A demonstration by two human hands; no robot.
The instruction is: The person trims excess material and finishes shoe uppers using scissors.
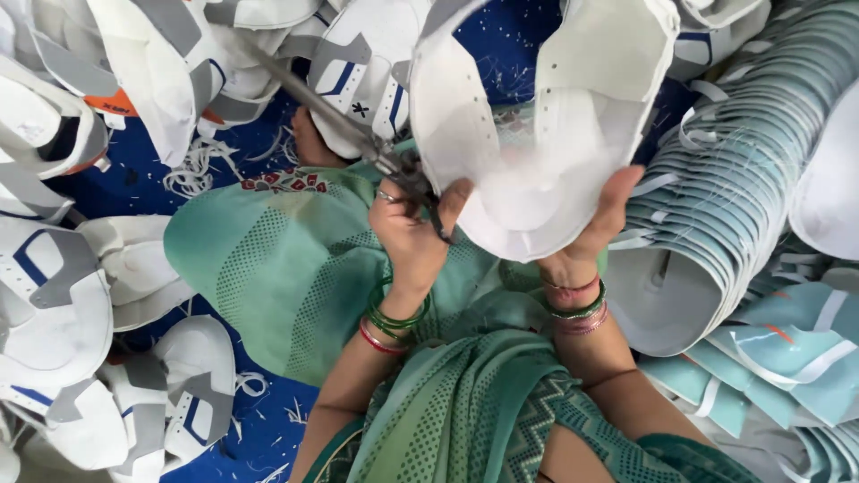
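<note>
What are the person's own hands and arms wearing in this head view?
Both forearms are bare, no sleeves. The left hand has a thin metal finger ring and green and red wrist bangles. The right hand has green and pink wrist bangles.

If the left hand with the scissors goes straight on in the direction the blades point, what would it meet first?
The left hand holds scissors pointing up-left. Most likely they meet the pile of white shoe uppers first, though depth is unclear.
</note>
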